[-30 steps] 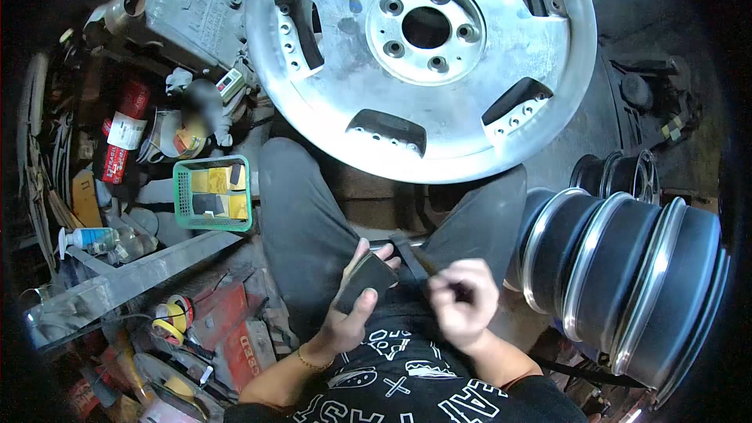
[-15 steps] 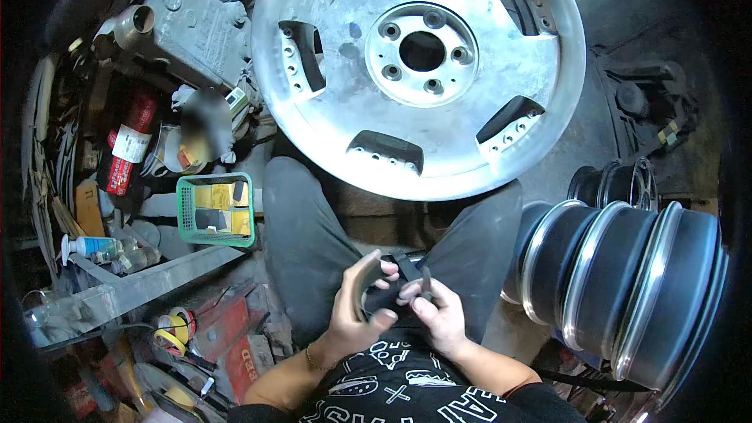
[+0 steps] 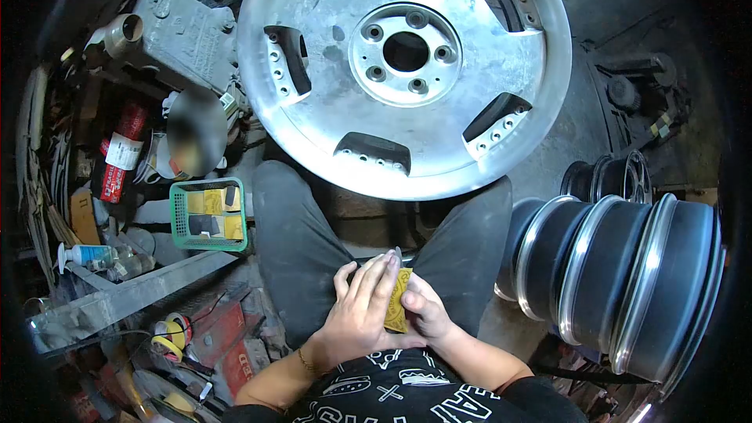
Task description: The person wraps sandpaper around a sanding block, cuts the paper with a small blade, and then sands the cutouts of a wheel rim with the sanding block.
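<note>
I see both hands working close together in my lap, near the bottom centre of the view. My left hand [image 3: 362, 309] lies flat with fingers extended, pressed over a dark pad, most of which is hidden beneath it. My right hand [image 3: 427, 315] is curled with thumb and fingers pinched on a yellow-backed sandpaper sheet [image 3: 400, 305], which is folded between the two hands and touching both.

Handling judgement: the sheet looks light, thin and flexible; it should bend and crease readily and could tear at a fold. The abrasive face should grip well and the paper backing less so. Best held by an edge or wrapped over the pad, fingers on the backing side.

Surroundings: a large bare-metal wheel [image 3: 403, 70] lies face up on the far side of my knees, well apart from the hands. To the right stand dark rims [image 3: 627, 286] in a row, side by side. To the left, a green basket [image 3: 179, 223] holds further yellow and dark pieces. A red canister [image 3: 121, 149] and a spray bottle [image 3: 90, 254] lie among clutter at far left.
</note>
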{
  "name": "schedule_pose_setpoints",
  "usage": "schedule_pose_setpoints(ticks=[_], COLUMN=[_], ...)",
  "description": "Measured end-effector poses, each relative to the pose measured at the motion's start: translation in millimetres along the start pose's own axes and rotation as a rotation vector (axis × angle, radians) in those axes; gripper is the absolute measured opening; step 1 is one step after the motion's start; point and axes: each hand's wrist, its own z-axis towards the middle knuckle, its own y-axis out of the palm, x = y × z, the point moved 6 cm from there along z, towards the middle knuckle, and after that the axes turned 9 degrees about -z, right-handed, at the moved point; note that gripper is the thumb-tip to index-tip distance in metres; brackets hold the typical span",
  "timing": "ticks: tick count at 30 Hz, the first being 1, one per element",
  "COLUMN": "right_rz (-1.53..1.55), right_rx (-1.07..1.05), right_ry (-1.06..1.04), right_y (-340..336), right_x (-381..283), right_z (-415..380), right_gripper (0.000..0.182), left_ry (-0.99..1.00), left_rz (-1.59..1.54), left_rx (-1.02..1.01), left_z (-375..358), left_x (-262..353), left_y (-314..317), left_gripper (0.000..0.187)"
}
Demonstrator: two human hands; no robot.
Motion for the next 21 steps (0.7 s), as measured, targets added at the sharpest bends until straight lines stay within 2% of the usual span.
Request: schedule_pose_setpoints(ticks=[4,6,7,10,21], right_rz=[0.08,0.105,0.105,0.093,0.148], right_rx=[-0.086,-0.103,-0.102,-0.206,-0.173], right_ry=[0.021,0.047,0.046,0.057,0.027], right_y=[2.1,8.4,5.0,2.5,3.4], right_x=[-3.8,-10.4,-10.2,-5.3,-5.9], right_z=[0.9,-0.8,-0.8,-0.4,3.3], right_gripper=[0.075,0.079,0.079,0.08,0.083], left_ry=[-0.049,-0.033,-0.032,0.001,-0.035], left_rz=[-0.11,-0.23,-0.23,-0.235,-0.151], left_rx=[-0.063,0.008,0.006,-0.075,-0.061], left_z=[0.8,0.7,1.0,2.1,2.8], left_x=[2.0,-0.3,-2.7,-3.4,-2.8], left_y=[-12.3,-23.4,-27.1,-28.7,-26.3], left_gripper=[0.11,0.094,0.094,0.075,0.063])
